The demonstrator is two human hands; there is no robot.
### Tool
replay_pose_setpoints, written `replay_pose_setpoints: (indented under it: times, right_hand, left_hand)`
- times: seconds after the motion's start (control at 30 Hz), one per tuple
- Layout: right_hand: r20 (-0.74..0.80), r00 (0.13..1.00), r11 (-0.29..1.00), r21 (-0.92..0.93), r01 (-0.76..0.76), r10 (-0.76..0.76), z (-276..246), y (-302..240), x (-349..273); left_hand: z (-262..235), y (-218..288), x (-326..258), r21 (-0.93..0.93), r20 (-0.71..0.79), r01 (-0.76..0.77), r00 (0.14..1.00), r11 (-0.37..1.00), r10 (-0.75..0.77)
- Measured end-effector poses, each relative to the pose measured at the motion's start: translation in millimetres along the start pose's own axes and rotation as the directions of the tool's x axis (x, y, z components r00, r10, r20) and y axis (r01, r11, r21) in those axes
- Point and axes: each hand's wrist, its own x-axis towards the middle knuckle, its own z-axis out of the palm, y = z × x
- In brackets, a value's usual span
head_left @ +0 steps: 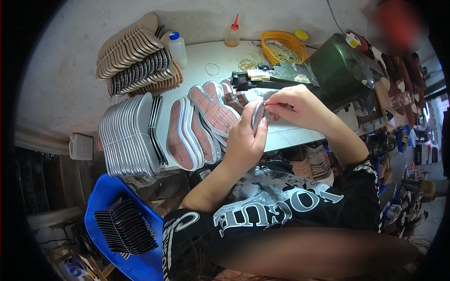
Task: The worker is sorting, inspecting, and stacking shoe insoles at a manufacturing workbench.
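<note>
My left hand (247, 140) is closed around an insole (257, 117), holding it up edge-on above the front of the table. Thumb and fingers of my right hand (293, 105) are pinched together at the insole's upper edge. Whatever lies between those fingertips is too small to make out. Just left of my hands, pinkish-brown insoles (211, 105) with pale rims overlap on the white table (199, 63). More insoles of this kind (180, 136) lie beside them, nearer the table's left side.
Bundled insoles (126, 133) and stacked beige ones (129, 47) stand at left. Behind are a blue-capped bottle (177, 49), a red-tipped bottle (232, 36) and a yellow basket (281, 42) of rubber bands. A dark green machine (344, 68) sits right. A blue tub (101, 201) holds dark insoles.
</note>
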Motion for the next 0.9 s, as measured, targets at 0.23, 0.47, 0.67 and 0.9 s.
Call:
replay_pose_setpoints:
  times: [0.23,0.47,0.67,0.9]
  right_hand:
    - [-0.182,0.974,0.989,0.077,-0.125,0.137,14.1,6.9,-7.8]
    - [-0.079,0.934,0.741,0.633,-0.223,0.349,13.1,13.6,-10.0]
    - [0.075,0.903,0.714,-0.586,0.383,-0.422,-10.5,9.0,-7.6]
    - [-0.218,0.967,0.985,-0.131,0.108,-0.135,-6.3,9.8,-12.2]
  left_hand:
    - [2.4,2.5,1.5,0.048,-0.013,-0.049,0.999,0.998,0.049]
    - [6.1,1.7,3.9,-0.415,0.054,0.102,0.995,0.904,-0.087]
    - [0.2,-1.8,4.7,-0.243,0.144,0.111,0.986,0.964,-0.078]
    - [-0.2,9.4,6.9,-0.558,0.238,0.29,0.953,0.778,-0.185]
